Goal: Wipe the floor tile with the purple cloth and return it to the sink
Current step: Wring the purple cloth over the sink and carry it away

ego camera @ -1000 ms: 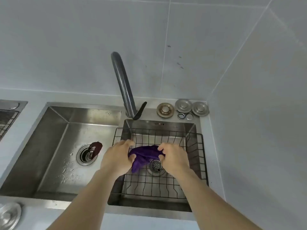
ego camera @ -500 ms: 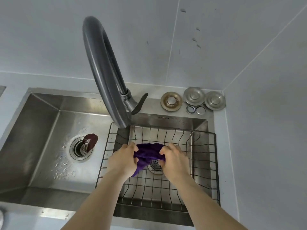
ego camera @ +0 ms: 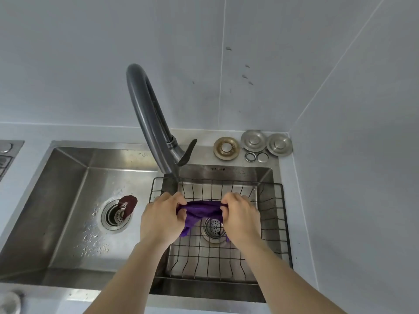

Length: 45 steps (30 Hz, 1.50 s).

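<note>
The purple cloth [ego camera: 200, 211] is stretched between both hands above the right basin of the steel sink [ego camera: 68, 200]. My left hand [ego camera: 162, 219] grips its left end and my right hand [ego camera: 241, 217] grips its right end. A loose part of the cloth hangs down below my left hand. Under the cloth lies a black wire rack [ego camera: 226, 257] with the right drain strainer [ego camera: 213, 227] showing through it. No floor tile is in view.
The dark curved faucet [ego camera: 147, 114] arches over the sink, its spout ending just behind the rack. A dark red scrap [ego camera: 128, 203] lies at the left basin's drain [ego camera: 115, 215]. Metal drain plugs and rings [ego camera: 252, 145] sit in the counter's back right corner, against the tiled walls.
Both hands have pulled apart a little, drawing the bunched cloth taut between them and lifting it. The camera view has shifted back, so the faucet looks smaller.
</note>
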{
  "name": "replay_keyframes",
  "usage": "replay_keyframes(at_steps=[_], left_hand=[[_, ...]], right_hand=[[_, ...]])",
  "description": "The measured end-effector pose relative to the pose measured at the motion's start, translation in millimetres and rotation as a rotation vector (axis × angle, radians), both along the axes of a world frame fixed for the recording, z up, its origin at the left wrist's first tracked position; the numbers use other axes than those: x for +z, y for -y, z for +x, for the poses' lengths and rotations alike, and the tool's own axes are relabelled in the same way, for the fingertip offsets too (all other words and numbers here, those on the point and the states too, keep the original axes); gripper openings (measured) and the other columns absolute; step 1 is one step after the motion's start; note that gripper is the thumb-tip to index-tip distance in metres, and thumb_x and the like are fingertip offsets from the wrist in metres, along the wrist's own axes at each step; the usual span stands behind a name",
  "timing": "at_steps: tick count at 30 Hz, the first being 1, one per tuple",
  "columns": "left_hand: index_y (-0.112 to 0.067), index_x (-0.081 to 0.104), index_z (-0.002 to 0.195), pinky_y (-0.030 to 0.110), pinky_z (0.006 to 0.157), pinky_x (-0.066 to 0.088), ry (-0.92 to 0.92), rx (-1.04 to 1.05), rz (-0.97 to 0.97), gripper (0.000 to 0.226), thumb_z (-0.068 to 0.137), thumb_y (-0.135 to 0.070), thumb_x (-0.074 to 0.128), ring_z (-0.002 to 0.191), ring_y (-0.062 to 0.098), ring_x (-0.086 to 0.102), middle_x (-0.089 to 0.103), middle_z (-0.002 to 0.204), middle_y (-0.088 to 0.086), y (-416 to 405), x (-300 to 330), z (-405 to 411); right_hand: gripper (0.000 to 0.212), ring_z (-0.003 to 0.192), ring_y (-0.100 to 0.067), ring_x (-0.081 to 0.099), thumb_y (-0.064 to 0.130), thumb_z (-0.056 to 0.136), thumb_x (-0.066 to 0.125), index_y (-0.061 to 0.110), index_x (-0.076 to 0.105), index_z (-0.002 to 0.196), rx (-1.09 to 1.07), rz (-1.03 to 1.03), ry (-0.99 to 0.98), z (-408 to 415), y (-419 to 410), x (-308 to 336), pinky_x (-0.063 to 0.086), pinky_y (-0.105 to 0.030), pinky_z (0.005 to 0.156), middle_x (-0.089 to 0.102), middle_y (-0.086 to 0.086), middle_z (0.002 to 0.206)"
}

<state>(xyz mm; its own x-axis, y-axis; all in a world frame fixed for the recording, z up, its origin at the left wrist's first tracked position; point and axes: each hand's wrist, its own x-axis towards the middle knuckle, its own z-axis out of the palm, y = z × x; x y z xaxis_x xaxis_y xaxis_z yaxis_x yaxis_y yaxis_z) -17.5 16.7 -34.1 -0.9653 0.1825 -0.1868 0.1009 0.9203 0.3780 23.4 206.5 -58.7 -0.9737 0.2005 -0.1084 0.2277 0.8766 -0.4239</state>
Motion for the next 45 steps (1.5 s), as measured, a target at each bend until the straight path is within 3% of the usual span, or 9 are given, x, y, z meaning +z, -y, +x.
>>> replay_keyframes(at_steps=[7,14,18,21,28,34,45], left_hand=[[-0.031,0.062,0.095,0.032,0.062,0.042,-0.143,-0.008,0.12,0.011,0.088,-0.023,0.063,0.074,0.023,0.06,0.058,0.09,-0.008,13.4,48.7,12.3],[-0.03,0.065,0.093,0.034,0.071,0.054,-0.26,-0.067,0.275,0.022,0.086,-0.009,0.07,0.074,0.01,0.062,0.057,0.088,-0.013,45.9,111.8,52.4],[-0.029,0.061,0.091,0.032,0.065,0.05,-0.378,-0.089,0.266,0.029,0.084,-0.002,0.066,0.073,0.011,0.057,0.055,0.091,-0.012,69.1,154.4,87.2],[-0.026,0.063,0.098,0.035,0.07,0.054,-0.453,-0.12,0.25,0.025,0.088,-0.003,0.064,0.081,0.011,0.058,0.056,0.096,-0.01,90.8,187.0,120.5],[-0.023,0.063,0.108,0.029,0.075,0.049,-0.6,-0.146,0.262,0.032,0.091,0.003,0.06,0.091,0.014,0.066,0.055,0.106,-0.005,161.6,233.0,207.3],[-0.022,0.058,0.119,0.045,0.079,0.054,-0.649,-0.135,0.21,0.031,0.094,-0.004,0.059,0.1,0.03,0.065,0.064,0.114,0.002,201.6,260.4,267.0],[-0.025,0.062,0.107,0.044,0.079,0.053,-0.632,-0.139,0.132,0.01,0.097,-0.026,0.06,0.09,0.032,0.065,0.061,0.104,0.0,223.2,285.1,322.7]], right_hand=[[0.008,0.09,-0.02,0.062,0.022,0.094,0.065,0.022,0.062,0.102,-0.015,0.0,-0.172,8.3,4.9,61.2,0.054,-0.037,0.071,0.068,0.004,0.095],[0.011,0.09,-0.023,0.065,0.016,0.095,0.063,0.023,0.064,0.104,-0.019,0.058,-0.334,47.9,20.0,136.1,0.055,-0.041,0.077,0.072,0.003,0.096],[0.021,0.083,-0.028,0.065,0.004,0.091,0.062,0.02,0.063,0.105,-0.024,0.119,-0.456,86.1,40.4,181.8,0.048,-0.036,0.068,0.071,0.0,0.097],[0.025,0.08,-0.03,0.064,-0.003,0.088,0.062,0.019,0.063,0.1,-0.035,0.157,-0.546,117.1,62.9,215.0,0.047,-0.036,0.066,0.069,-0.002,0.094],[0.022,0.075,-0.033,0.06,-0.003,0.089,0.062,0.017,0.063,0.1,-0.033,0.242,-0.739,215.8,130.2,275.3,0.033,-0.032,0.065,0.069,-0.003,0.094],[0.024,0.075,-0.032,0.059,0.0,0.09,0.061,0.019,0.062,0.103,-0.02,0.284,-0.733,288.5,167.4,302.3,0.032,-0.032,0.065,0.067,-0.002,0.094],[0.016,0.082,-0.035,0.062,0.009,0.098,0.054,0.021,0.062,0.104,-0.071,0.259,-0.714,354.2,175.0,321.1,0.036,-0.034,0.064,0.068,-0.001,0.097]])
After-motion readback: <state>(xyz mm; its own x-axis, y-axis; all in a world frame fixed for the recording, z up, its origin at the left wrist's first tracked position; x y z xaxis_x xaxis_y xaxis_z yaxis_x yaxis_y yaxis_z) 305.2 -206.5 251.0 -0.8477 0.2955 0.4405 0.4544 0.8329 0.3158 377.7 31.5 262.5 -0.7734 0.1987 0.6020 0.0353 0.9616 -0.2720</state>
